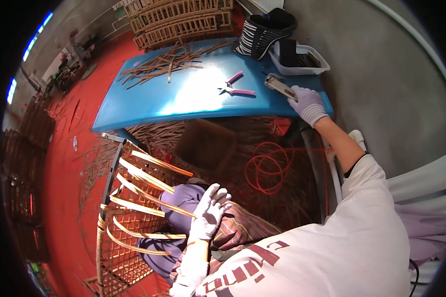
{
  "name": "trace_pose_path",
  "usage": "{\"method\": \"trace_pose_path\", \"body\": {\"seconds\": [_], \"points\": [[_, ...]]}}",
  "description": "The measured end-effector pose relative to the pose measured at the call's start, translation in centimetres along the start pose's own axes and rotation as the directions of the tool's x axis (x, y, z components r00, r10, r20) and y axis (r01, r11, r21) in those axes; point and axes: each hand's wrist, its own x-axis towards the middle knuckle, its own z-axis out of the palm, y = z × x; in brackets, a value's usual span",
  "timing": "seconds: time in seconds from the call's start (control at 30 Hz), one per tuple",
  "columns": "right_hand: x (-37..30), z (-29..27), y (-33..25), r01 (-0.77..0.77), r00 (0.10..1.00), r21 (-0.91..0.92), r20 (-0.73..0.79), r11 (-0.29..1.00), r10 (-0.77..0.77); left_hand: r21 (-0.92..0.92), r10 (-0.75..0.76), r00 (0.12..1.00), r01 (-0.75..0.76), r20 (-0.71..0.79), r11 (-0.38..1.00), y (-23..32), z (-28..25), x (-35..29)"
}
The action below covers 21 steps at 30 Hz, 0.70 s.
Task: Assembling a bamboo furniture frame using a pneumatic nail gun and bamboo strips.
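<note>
Around the right hand (308, 105): underneath and off to its left, a blue table (148, 106); just beyond, a white tub (307, 70) with dark things inside, and past that a striped bag (255, 39). Left of the same hand, pliers (229, 88) with 2 pink handles, splayed, between hand and a heap of loose strips (163, 65). Farther past the heap, stacked crates (181, 24). Between the 2 hands, the near table edge, and under it a coiled red hose (270, 168) and a brown box (205, 143).

In the right hand, gloved fingers curled around the near end of the tool (279, 86): greyish metal, long and narrow, head pointing away from the wrist, over the table. Left hand (209, 213), also gloved, low over the lap, fingers loosely fanned. Left of it, the basket (126, 262): brown open lattice, a dark bar (113, 171) along 1 side, about 6 pale curved strips (146, 174) reaching toward that hand.

Tool's gripped end covered by the glove. Contact between left hand and nearest curved strip: cannot tell. Table middle bleached by glare; box contents lost in shadow; crates cut off above.
</note>
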Motion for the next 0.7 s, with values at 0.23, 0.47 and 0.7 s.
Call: {"method": "trace_pose_path", "body": {"seconds": [0.23, 0.47, 0.7], "points": [[5.0, 5.7, -4.3, 0.122, 0.986, -0.086, -0.102, 0.989, -0.13, -0.017, -0.032, 0.999, 0.032, -0.011, 0.999, -0.1, 0.2, 0.9], [7.9, 6.6, -7.3, 0.071, 0.981, 0.016, 0.182, 0.997, -0.073, 0.016, -0.021, 1.0, 0.02, 0.018, 1.0, -0.2, 0.4, 1.4], [7.9, 7.4, -6.4, 0.055, 0.98, -0.008, 0.195, 0.998, -0.052, 0.035, -0.04, 0.999, 0.04, -0.019, 0.999, -0.1, 0.9, 1.9]]}}
